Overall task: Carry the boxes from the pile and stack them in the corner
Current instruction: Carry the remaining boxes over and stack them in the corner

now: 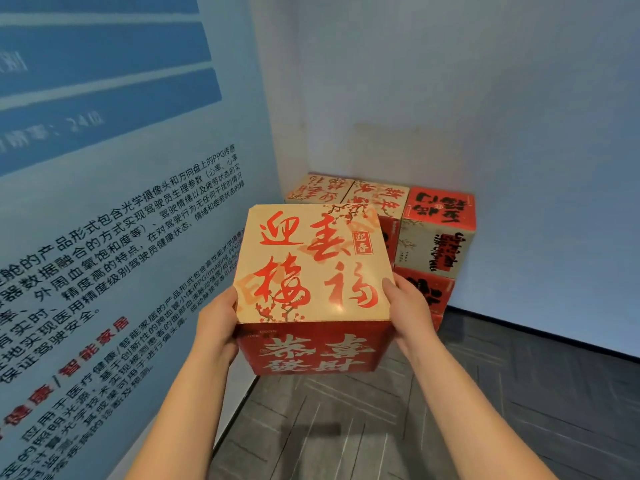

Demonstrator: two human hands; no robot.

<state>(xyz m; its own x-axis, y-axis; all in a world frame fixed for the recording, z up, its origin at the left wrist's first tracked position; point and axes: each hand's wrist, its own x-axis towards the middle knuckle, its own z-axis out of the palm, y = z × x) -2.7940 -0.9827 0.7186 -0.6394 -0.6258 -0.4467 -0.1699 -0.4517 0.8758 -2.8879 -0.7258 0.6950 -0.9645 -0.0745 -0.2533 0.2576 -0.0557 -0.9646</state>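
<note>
I hold a cube-shaped cardboard box (pixel 313 268) in the air in front of me; its top is tan with red brush characters and its near side is red with cream characters. My left hand (pixel 216 320) grips its left side, thumb on the top edge. My right hand (pixel 408 306) grips its right side the same way. Beyond the box, a stack of similar red and tan boxes (pixel 434 233) stands in the corner, at least two layers high, partly hidden by the box I carry.
A blue wall panel with printed text (pixel 121 220) runs close along my left. A plain white wall (pixel 485 116) closes the corner at the back and right. Dark grey patterned carpet (pixel 485 410) covers the floor below the box.
</note>
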